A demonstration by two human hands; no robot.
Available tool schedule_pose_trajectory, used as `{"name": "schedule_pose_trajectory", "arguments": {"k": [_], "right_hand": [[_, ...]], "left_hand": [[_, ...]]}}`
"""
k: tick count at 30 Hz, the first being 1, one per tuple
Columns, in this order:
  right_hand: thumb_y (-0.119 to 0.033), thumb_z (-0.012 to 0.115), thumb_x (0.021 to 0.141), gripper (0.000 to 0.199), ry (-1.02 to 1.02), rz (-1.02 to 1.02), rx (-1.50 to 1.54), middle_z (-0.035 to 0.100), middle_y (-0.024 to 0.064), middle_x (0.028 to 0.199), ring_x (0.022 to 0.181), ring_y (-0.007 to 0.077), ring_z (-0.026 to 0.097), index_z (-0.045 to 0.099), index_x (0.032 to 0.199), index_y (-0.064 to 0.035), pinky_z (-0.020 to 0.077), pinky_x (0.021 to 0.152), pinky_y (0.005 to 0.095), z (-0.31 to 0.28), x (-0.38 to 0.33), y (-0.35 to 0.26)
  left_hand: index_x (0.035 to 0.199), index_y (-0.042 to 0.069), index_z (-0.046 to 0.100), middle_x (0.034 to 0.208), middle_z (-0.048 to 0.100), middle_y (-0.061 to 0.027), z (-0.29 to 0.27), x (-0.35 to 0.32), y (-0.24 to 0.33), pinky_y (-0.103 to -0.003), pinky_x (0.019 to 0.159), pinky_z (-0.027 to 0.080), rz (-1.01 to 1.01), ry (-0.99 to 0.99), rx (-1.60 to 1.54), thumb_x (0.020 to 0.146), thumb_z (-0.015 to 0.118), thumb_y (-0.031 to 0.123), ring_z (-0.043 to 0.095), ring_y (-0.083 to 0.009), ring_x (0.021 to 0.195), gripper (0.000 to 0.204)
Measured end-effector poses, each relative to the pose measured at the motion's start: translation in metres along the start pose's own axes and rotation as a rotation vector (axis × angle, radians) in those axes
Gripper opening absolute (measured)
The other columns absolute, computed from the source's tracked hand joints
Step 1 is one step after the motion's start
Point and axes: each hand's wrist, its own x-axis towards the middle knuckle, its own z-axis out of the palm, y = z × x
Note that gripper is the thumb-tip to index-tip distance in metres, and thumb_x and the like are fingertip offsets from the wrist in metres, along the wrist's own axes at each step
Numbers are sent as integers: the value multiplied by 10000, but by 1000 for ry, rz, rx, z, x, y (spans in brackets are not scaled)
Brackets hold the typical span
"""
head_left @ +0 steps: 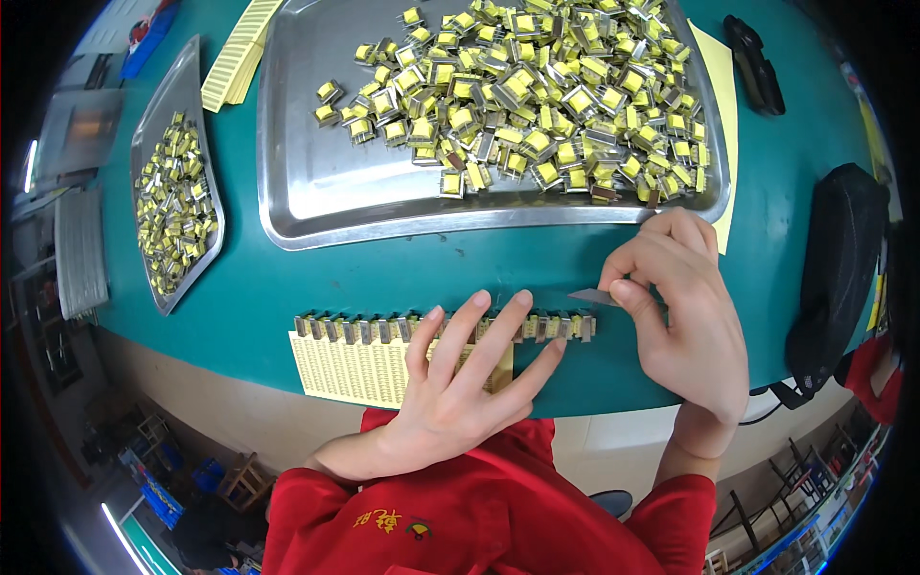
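Note:
A row of small yellow-and-metal transformers [362, 330] runs side by side along the near part of the table. My left hand [460, 383] lies over the row with its fingers spread, fingertips touching the parts and hiding some of them. Under the row's left part is a yellow sheet of printed labels [347, 369], partly covered by the same hand. My right hand [692, 316] is closed in a pinch at the row's right end. Between its thumb and index finger is a thin grey blade-like piece [592, 296], pointing left, just above the row.
A large metal tray [331, 196] holds a heap of similar transformers. To its left stands a smaller metal tray [213, 230] with more. Yellow label sheets [236, 57] lie between them. A black pouch [836, 278] and a dark object [755, 65] rest on the right.

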Motion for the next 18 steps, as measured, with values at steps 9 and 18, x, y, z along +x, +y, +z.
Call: {"name": "schedule_pose_trajectory", "arguments": {"k": [9, 18], "right_hand": [[8, 657, 753, 94, -169, -7, 2, 528, 23, 704, 865, 240, 453, 608, 800, -56, 312, 951, 377, -7, 0, 2], [22, 612, 767, 103, -192, -37, -13, 551, 55, 742, 875, 272, 452, 561, 769, -68, 296, 944, 399, -4, -2, 3]], "left_hand": [[1046, 323, 721, 1344, 579, -91, 7, 3, 3, -481, 1078, 297, 42, 88, 58, 697, 663, 218, 460, -326, 1243, 368], [1016, 331, 728, 1331, 589, -73, 10, 5, 13, -469, 1083, 303, 26, 106, 47, 701, 651, 175, 457, -302, 1244, 360]]}}
